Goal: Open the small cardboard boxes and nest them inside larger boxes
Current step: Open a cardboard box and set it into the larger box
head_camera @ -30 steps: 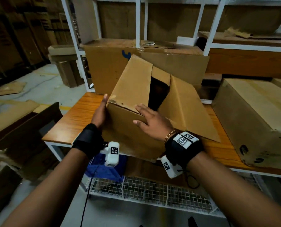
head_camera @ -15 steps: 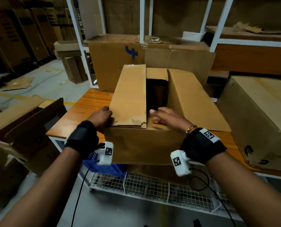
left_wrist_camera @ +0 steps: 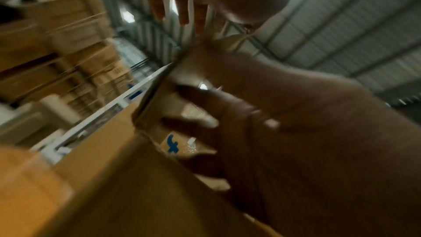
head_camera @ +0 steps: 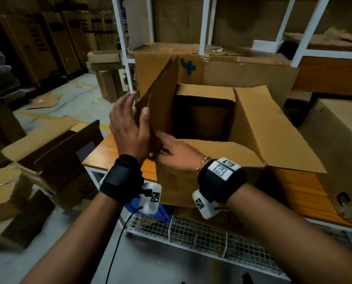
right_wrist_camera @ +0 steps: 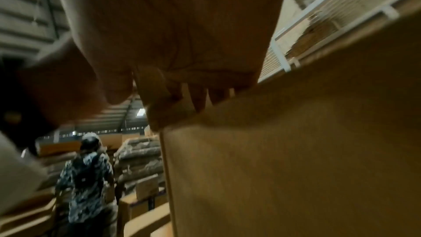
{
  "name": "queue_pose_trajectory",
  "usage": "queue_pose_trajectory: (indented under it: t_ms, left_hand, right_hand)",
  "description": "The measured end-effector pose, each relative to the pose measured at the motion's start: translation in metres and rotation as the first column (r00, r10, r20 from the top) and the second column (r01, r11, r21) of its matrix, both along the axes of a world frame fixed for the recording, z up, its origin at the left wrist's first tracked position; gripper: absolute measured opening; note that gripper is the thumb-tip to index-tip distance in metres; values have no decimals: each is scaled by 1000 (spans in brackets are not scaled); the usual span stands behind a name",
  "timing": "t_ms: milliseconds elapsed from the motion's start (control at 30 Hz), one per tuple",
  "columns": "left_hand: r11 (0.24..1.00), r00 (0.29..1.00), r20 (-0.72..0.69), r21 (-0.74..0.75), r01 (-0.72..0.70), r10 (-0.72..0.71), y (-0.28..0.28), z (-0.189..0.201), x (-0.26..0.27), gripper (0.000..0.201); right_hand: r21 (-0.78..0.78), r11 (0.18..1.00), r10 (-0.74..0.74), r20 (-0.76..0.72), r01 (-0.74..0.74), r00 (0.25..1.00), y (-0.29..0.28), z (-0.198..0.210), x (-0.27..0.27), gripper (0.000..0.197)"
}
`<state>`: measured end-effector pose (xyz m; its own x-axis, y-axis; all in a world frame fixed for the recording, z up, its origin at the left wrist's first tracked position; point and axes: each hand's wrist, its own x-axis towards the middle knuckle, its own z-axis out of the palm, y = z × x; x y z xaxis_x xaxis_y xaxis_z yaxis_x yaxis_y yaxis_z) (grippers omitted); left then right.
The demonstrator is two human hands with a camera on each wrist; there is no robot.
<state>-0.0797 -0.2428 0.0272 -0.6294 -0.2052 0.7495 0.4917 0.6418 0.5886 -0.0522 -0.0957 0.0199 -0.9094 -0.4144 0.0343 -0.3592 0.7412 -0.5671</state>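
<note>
A brown cardboard box [head_camera: 191, 181] stands open-topped on the wooden table [head_camera: 294, 191], its inside dark. My left hand [head_camera: 130, 124] grips the box's left flap [head_camera: 162, 95] and holds it upright, thumb on the inner face and fingers behind. In the left wrist view, blurred, that left hand [left_wrist_camera: 296, 114] closes round the flap's edge [left_wrist_camera: 154, 95]. My right hand [head_camera: 175, 150] rests on the near flap [head_camera: 222, 154] at the near left corner, fingers stretched toward the left flap's base. The right flap [head_camera: 273, 130] hangs outward. The right wrist view shows my right hand [right_wrist_camera: 170, 33] above the box wall [right_wrist_camera: 296, 150].
A larger box with a blue mark [head_camera: 242, 72] stands behind against the white shelf frame [head_camera: 203, 27]. Another big box [head_camera: 334, 144] sits on the table at the right. Opened boxes [head_camera: 48, 152] lie on the floor left. A wire rack [head_camera: 201, 236] is below. A person [right_wrist_camera: 86, 172] stands far off.
The left flap, which lay flat over the box top, now stands upright in my left hand. My right hand has slid left to the near corner, and the near flap now lies folded out.
</note>
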Motion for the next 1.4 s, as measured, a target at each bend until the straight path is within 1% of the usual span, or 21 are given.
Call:
queue_pose_trajectory:
  t_ms: [67,100,133,200,267,300,333,400,467,533,600,667,733,800,867,933,1000,1067,1133,1300,1400]
  left_hand:
    - [964,989,-126,-247,-100,70,3,5,4,46]
    - [914,987,-134,-383,-136,91,6,3,4,43]
    - [853,991,-84,-505,-129,100,8,-1,1,42]
    - [751,970,225,-655,85,86,13,-11,-8,50]
    - [723,805,591,-575,383,43,14,-28,-19,64]
    - [723,716,697,-511,465,33,15,-36,-23,69]
    - [723,674,737,-486,492,37,14,-43,-24,72]
    - [730,672,740,-480,486,39,13,-49,-26,73]
    - [739,657,753,-464,488,39,17,-49,-26,69]
    - [749,641,766,-453,483,49,19,-47,-28,67]
    - [755,634,770,-453,474,65,21,-48,-29,69]
    - [764,630,774,-444,469,63,21,-50,-30,71]
    - [771,617,786,-423,477,49,22,-52,-32,75]
    - [792,590,807,-369,486,14,22,-52,-32,77]
    - [820,567,823,-307,484,-26,23,-50,-30,78]
    - [834,555,830,-269,482,-53,23,-48,-29,77]
    - [843,552,832,-252,475,-62,24,-48,-28,76]
    - [855,569,820,-254,453,-58,23,-50,-26,75]
    - [860,584,811,-266,436,-45,23,-53,-21,74]
    - [876,612,791,-284,389,-15,28,-57,-12,71]
    - [889,624,781,-286,357,1,30,-58,-8,70]
  right_hand:
    - [221,975,24,-12,-21,1000,-9,-5,3,75]
    - [297,955,2,-21,5,1000,-10,-6,5,67]
    - [336,941,-25,-41,37,999,-10,-7,5,59]
    - [343,937,-58,-40,68,998,-6,-8,2,51]
    - [355,934,-66,47,45,997,7,-8,-3,48]
    - [367,929,-83,109,37,991,18,-8,-4,50]
    - [386,921,-120,158,50,980,31,-5,-2,55]
    - [447,881,-237,140,152,961,62,-1,1,62]
    - [521,797,-359,0,306,933,98,0,4,62]
    - [578,683,-464,-128,446,877,133,1,8,64]
    - [568,606,-583,-160,557,797,165,-1,16,70]
    - [435,613,-696,-96,659,711,192,-15,25,73]
    - [161,684,-727,74,711,682,206,-32,33,70]
    - [63,702,-710,135,709,691,205,-40,37,66]
    - [287,693,-697,29,662,717,204,-32,32,57]
    - [576,612,-603,-105,542,791,199,-18,24,57]
    - [707,559,-526,-102,434,844,194,-9,16,69]
    - [755,557,-477,-51,347,877,190,-9,8,80]
    - [763,568,-510,34,307,860,182,-9,0,90]
    - [827,497,-656,162,260,737,153,-9,-7,105]
    - [775,546,-671,180,317,719,152,-10,-8,104]
